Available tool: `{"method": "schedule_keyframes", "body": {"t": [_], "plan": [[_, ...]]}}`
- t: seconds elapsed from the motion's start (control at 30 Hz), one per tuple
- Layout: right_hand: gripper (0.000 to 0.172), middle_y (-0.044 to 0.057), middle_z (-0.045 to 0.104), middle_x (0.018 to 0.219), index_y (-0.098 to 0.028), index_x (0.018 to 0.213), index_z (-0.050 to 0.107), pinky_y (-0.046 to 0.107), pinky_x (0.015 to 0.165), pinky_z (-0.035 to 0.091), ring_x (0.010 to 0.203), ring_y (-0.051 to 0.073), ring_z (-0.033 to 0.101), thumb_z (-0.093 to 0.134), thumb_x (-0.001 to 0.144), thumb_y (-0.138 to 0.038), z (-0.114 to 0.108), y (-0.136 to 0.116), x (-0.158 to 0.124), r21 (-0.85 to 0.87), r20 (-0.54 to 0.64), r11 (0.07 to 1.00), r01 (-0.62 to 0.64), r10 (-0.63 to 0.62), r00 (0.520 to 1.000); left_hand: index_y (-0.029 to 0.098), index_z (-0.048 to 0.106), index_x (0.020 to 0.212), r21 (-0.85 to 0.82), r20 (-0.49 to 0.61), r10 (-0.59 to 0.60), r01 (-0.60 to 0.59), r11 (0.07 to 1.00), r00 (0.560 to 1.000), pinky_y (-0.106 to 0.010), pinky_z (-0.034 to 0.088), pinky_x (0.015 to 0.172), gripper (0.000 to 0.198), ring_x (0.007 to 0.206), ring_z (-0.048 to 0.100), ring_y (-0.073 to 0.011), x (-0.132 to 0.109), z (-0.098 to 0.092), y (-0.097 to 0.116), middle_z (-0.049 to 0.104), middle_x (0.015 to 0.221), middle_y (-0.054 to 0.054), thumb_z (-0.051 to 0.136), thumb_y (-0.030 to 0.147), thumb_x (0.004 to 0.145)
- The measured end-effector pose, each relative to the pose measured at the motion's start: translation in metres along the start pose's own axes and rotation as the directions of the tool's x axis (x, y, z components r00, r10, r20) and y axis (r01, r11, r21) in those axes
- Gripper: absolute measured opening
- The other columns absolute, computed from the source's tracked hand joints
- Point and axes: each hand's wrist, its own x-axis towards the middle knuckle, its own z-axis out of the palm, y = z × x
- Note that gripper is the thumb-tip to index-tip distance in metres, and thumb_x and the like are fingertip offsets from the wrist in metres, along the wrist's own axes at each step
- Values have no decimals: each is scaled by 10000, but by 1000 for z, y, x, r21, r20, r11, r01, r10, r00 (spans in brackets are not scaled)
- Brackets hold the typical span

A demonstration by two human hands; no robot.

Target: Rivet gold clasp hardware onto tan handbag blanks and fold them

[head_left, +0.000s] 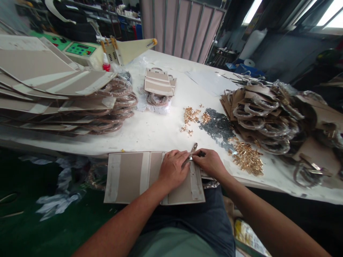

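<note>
A flat beige handbag panel point(131, 178) with pale tape strips lies across the table's front edge and over my lap. On its right half rests my left hand point(173, 167), fingers bent and thumb and forefinger close together around a small grey piece I cannot make out. My right hand point(209, 162) pinches a small dark metal piece point(202, 154) beside the left fingertips, at the panel's upper right. A narrow metal-ended strap point(194, 146) sticks up past the panel's top edge. Fingers hide most of the contact spot.
Gold fittings point(248, 159) and small grey metal plates point(218, 125) lie in piles on the white table point(158, 132). Stacked panels point(59, 82) with wrapped handles stand left, more handled pieces point(259, 110) right. A smaller stack point(158, 84) and a green-panelled machine point(81, 49) are further back.
</note>
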Motion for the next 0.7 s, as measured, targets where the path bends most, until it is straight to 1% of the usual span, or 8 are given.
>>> {"method": "schedule_keyframes", "body": {"t": [0.1,0.17,0.33,0.43,0.5,0.57,0.63,0.7], "plan": [[149,18,791,824,-217,826,780,286,761,472,829,218,723,664,832,-311,0,2,2,-65,24,998,4,-3,1000,324,737,1312,8,-24,-19,20,1000,1000,-500,478,997,303,1182,598,-274,3,1,2,743,1318,-23,625,332,1031],[131,23,784,828,-222,837,767,291,748,460,819,215,716,653,857,-284,1,3,3,-157,39,987,31,-25,999,349,767,1259,16,-43,-35,35,999,998,-494,483,962,263,1149,605,-266,6,1,3,757,1285,-10,641,331,1029],[113,65,762,1025,-226,918,740,291,756,453,892,216,699,633,911,-259,8,1,-2,-385,-3,913,137,-150,989,357,783,1227,14,-61,-33,34,999,998,-490,487,941,257,1122,608,-267,11,1,2,765,1268,3,688,280,1001],[97,44,765,935,-224,887,743,282,737,456,851,206,696,649,891,-244,4,-1,-1,-319,16,939,128,-130,991,352,811,1147,0,-62,-21,21,1000,998,-495,486,928,207,1101,618,-270,15,1,-1,779,1225,5,690,274,999],[89,13,755,809,-223,854,753,267,700,462,759,185,684,674,864,-262,-7,0,7,-173,70,981,89,-78,994,353,822,1109,-7,-58,-18,18,1000,998,-495,486,913,188,1076,624,-268,18,1,-3,788,1186,7,713,266,983],[128,-4,736,733,-221,846,768,260,650,459,670,168,658,690,855,-322,-26,4,21,-83,59,996,23,-18,998,349,828,1079,-15,-54,-15,14,1000,998,-495,485,905,179,1061,626,-268,20,0,-4,792,1154,3,740,249,959],[157,2,739,739,-218,851,783,264,629,447,655,169,645,707,842,-355,-50,11,40,-110,-28,994,-28,25,999,335,832,1051,-25,-58,-5,4,1000,998,-495,483,905,170,1060,624,-268,20,-1,-5,793,1135,2,754,229,943],[184,29,759,817,-214,873,798,277,628,429,695,184,648,722,831,-377,-76,19,62,-235,-197,968,-88,41,980,313,831,1026,-37,-68,12,-14,999,998,-496,478,913,159,1071,618,-269,18,-2,-5,789,1127,2,757,207,933]]}}
